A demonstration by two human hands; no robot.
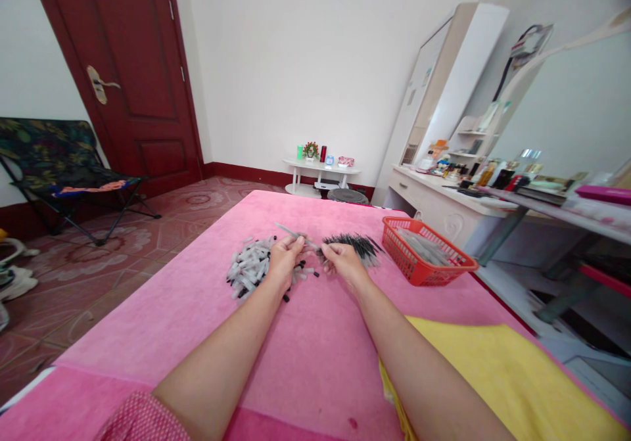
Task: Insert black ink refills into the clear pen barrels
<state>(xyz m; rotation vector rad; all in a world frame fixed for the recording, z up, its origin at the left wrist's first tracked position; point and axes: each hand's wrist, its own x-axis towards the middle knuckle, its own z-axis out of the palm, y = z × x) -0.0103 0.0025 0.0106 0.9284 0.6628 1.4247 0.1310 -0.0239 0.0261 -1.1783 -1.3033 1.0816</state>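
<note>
In the hands (284, 257), a pen (286, 230) slants leftward, away.

Worn on the head, the camera looked forward and down over the pink-covered table (305, 355) from its near end, the left hand (286, 255) and right hand (344, 261) at mid-view, the white wall (286, 66) beyond.

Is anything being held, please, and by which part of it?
The left hand pinches a slim pale stick around mid-length. Whether the right hand also holds something is unclear.
</note>
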